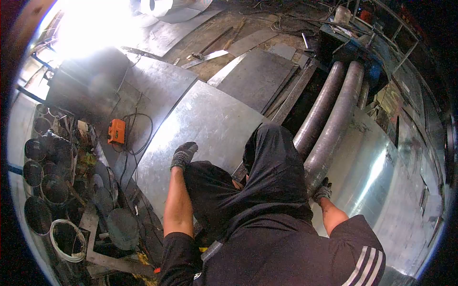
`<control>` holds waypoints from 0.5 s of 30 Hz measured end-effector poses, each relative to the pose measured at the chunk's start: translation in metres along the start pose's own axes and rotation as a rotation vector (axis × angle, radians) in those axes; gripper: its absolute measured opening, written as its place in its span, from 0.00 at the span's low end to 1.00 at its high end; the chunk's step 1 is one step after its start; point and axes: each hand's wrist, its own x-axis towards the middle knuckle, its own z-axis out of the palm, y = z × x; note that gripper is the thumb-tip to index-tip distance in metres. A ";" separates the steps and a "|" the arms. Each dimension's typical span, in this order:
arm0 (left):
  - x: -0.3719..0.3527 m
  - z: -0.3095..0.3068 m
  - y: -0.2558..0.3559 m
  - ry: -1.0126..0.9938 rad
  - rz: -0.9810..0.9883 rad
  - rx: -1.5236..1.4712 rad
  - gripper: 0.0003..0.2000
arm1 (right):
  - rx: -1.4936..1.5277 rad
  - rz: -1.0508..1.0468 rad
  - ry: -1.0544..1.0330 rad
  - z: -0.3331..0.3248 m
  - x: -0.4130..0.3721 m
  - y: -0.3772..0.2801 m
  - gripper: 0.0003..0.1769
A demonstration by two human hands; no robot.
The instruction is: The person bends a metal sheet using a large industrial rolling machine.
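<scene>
My left hand (pixel 183 155), in a grey and black glove, rests by my left knee above a shiny metal sheet (pixel 210 112). Its fingers look curled, but what they hold, if anything, cannot be made out. On the other side, my right hand (pixel 323 190), gloved too, has its fingers spread at the lower end of a long steel roller (pixel 336 124), on the curved metal sheet (pixel 355 167). A second roller (pixel 319 105) lies alongside. The sheet passes by the rollers on the right.
An orange pedal box (pixel 116 131) with a black cable sits at left. Round pipes (pixel 55 188) are stacked at lower left. Dark plates (pixel 257 78) lie ahead, near a hammer (pixel 210 44). The blue machine end (pixel 374 62) stands at upper right.
</scene>
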 end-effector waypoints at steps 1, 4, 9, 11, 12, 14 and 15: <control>-0.001 0.000 0.000 0.005 -0.006 -0.013 0.23 | 0.000 0.000 0.000 0.004 0.003 0.002 0.67; 0.002 0.004 -0.008 -0.010 -0.012 -0.085 0.23 | 0.147 0.066 -0.011 -0.005 -0.004 -0.004 0.66; -0.005 -0.003 0.008 -0.008 -0.057 -0.048 0.24 | -0.025 0.048 -0.099 -0.037 -0.025 -0.015 0.59; -0.007 -0.006 0.014 -0.009 -0.075 -0.046 0.24 | 0.001 0.056 -0.035 0.003 0.003 -0.001 0.58; -0.008 -0.007 0.015 -0.002 -0.063 -0.021 0.24 | 0.027 0.064 0.030 0.020 0.015 0.006 0.57; -0.006 -0.006 0.013 0.004 -0.050 0.004 0.24 | 0.111 0.079 0.007 0.003 0.004 0.002 0.57; -0.003 -0.003 0.007 -0.009 -0.039 -0.007 0.24 | 0.194 0.094 -0.015 -0.011 -0.005 -0.002 0.57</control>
